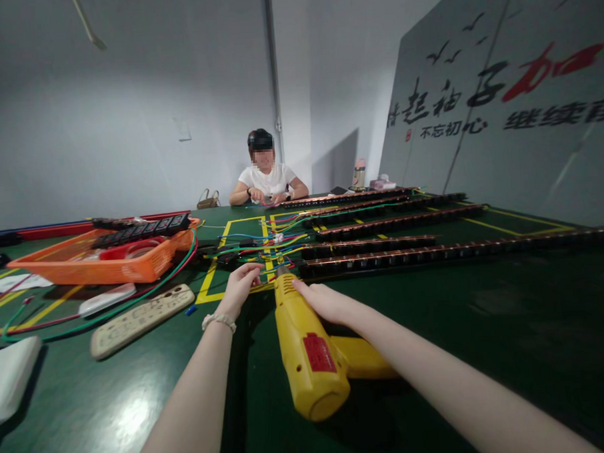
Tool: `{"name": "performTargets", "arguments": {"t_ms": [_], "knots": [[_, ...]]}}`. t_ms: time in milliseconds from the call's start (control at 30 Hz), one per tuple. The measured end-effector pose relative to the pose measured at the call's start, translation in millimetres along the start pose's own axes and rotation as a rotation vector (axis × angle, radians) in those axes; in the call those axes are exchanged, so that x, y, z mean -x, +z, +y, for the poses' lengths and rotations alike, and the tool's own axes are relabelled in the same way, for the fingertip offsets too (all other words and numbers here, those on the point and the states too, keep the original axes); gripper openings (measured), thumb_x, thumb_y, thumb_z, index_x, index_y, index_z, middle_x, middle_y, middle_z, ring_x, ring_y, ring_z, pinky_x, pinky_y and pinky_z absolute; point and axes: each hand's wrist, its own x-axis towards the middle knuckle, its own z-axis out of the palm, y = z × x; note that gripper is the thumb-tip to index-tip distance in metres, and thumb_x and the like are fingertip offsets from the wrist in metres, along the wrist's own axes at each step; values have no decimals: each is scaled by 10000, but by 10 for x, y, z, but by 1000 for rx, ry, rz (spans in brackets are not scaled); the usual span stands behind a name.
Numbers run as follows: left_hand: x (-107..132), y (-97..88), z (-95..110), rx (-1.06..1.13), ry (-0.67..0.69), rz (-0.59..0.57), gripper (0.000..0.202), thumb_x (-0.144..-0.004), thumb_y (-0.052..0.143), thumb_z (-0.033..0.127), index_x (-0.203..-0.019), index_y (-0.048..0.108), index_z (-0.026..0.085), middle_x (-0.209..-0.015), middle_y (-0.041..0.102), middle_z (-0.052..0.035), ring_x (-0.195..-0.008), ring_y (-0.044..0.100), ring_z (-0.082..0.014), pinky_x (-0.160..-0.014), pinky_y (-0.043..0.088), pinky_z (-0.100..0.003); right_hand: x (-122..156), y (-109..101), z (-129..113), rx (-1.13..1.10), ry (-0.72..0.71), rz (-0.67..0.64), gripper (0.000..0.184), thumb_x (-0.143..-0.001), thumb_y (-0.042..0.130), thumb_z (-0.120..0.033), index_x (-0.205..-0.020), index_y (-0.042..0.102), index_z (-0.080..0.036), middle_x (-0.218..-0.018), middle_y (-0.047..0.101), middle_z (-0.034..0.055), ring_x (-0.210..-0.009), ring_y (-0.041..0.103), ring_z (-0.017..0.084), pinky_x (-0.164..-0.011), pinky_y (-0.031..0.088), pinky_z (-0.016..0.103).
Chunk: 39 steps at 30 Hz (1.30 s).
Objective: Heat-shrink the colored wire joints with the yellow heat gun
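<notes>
- The yellow, pistol-shaped plastic hot-air gun (300, 353) lies in front of the person, its long axis running forward and slightly left, its nozzle toward the loose ends of the thin multicoloured wires (290, 243).
- The right hand (325, 302) is the nearer one: it touches the right side of the barrel, close behind the nozzle, thumb on the yellow casing. Its other fingers are largely hidden, so I cannot tell whether they close round anything.
- The gun's handle sticks out to the right, passing beneath the right forearm — the hand is at the barrel, not the handle.
- The left hand (242, 286) sits just left of the nozzle, fingers bent and thumb near the fingertips; whether a wire is pinched there is too small to make out.
- Beyond the nozzle, the wires run to the long, black, copper-edged strips (408, 256), which stretch away to the right across the dark green table (467, 339).
- Left of the left hand lie the beige, many-socketed power strip (143, 321) and the orange plastic basket (134, 270).
- Across the table — well apart — sits a co-worker in a white short-sleeved top (272, 180).
</notes>
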Motion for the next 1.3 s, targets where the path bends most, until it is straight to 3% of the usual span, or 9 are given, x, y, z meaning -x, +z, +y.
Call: {"name": "performTargets", "arguments": {"t_ms": [200,367,467,700,1000,1300], "knots": [[-56,-24,-32,-43,22,62,316,-607,667,392,-799,700,143,-632,633,-20,-575,551,-134,-551,419,-245,-144,221,-231,12,-61,-68,805,-855,269,-727,-1047,680,-62,-1040,674,211,-965,629,292,-862,449,361],[-57,-21,-14,-38,52,97,323,-589,666,416,-767,689,147,-724,676,-48,-651,585,-155,-602,447,-257,-160,248,-261,-1,-88,-78,799,-860,267,-722,-1011,695,-64,-969,691,197,-877,644,269,-816,464,348],[-47,-5,-12,-13,42,101,308,-582,663,399,-764,682,152,-692,659,-34,-615,559,-137,-577,426,-247,-140,229,-247,-10,-83,-78,796,-862,255,-723,-987,700,-74,-902,704,172,-816,650,253,-777,475,335],[-11,0,-5,38,42,85,309,-616,635,348,-832,676,131,-511,467,59,-494,410,-74,-500,299,-209,-117,119,-134,0,-67,-47,782,-888,198,-695,-901,704,-99,-890,705,158,-829,649,251,-742,471,312],[-7,-6,17,65,-21,50,311,-619,643,330,-846,670,119,-491,465,61,-471,391,-61,-486,275,-203,-78,-119,72,54,0,6,783,-882,207,-698,-854,683,-77,-852,694,176,-757,635,247,-678,458,307],[23,31,81,78,-44,86,309,-599,633,335,-817,670,119,-494,477,52,-485,414,-71,-502,305,-213,-9,-181,133,72,8,39,719,-910,205,-646,-912,687,-113,-859,699,148,-824,637,253,-731,457,305]]}}
